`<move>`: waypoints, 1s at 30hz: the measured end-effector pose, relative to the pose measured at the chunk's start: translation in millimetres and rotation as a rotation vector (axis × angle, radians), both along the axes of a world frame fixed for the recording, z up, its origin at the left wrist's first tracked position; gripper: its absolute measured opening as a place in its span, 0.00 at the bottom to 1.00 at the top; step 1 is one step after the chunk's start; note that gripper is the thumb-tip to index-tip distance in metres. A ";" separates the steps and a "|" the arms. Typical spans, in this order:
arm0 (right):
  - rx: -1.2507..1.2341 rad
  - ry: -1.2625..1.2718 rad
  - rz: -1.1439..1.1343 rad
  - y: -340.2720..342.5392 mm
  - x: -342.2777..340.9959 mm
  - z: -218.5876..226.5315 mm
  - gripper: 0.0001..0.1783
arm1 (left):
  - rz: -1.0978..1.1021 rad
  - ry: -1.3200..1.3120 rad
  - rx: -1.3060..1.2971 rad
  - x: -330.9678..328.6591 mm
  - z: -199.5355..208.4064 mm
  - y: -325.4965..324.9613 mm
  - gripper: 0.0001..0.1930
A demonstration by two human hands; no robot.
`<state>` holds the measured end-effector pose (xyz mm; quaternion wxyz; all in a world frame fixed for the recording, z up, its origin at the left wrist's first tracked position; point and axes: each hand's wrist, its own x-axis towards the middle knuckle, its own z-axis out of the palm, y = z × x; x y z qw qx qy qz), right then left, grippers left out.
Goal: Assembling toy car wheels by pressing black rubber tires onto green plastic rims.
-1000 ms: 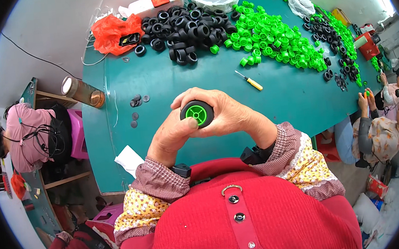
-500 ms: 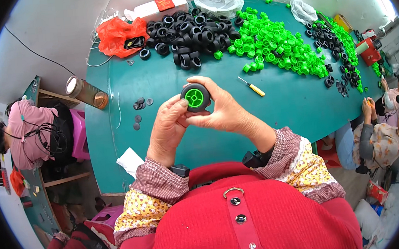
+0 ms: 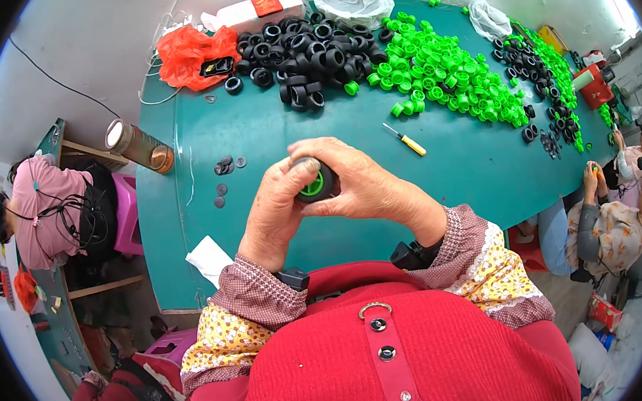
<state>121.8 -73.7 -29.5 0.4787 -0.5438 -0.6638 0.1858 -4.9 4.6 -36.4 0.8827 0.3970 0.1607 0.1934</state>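
Observation:
Between both hands, above the green tabletop (image 3: 256,138), I hold a toy wheel (image 3: 312,187) with a black tyre and a green spoked hub. My left hand (image 3: 274,204) is closed on its left side, the thumb lying across the top of the tyre. Wrapped round the far and right side is my right hand (image 3: 368,180). The fingers cover much of the wheel, and only part of the green hub shows. Beyond the hands lie a heap of black tyres (image 3: 313,54) and a heap of green hubs (image 3: 439,67).
A yellow-handled screwdriver (image 3: 412,145) lies to the right of my hands. Several small dark discs (image 3: 224,165) and a white paper (image 3: 210,260) are on the left. A brown bottle (image 3: 139,147) stands at the left edge, beside a red bag (image 3: 193,56). Co-workers (image 3: 614,234) sit around.
My hands have closed further round the wheel and come slightly nearer to me. The wheel has tilted, so its hub shows less than before.

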 end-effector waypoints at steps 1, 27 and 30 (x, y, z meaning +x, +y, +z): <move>0.000 0.001 0.003 0.9 -2.8 -1.5 0.32 | 0.003 0.001 0.000 0.8 -1.8 -1.1 0.16; 0.035 -0.236 -0.134 5.4 -10.1 -1.0 0.41 | 0.046 -0.030 -0.187 -5.3 -6.9 13.0 0.23; 0.035 -0.246 -0.096 6.1 -7.9 2.1 0.37 | 0.191 -0.018 -0.249 2.0 0.9 5.6 0.30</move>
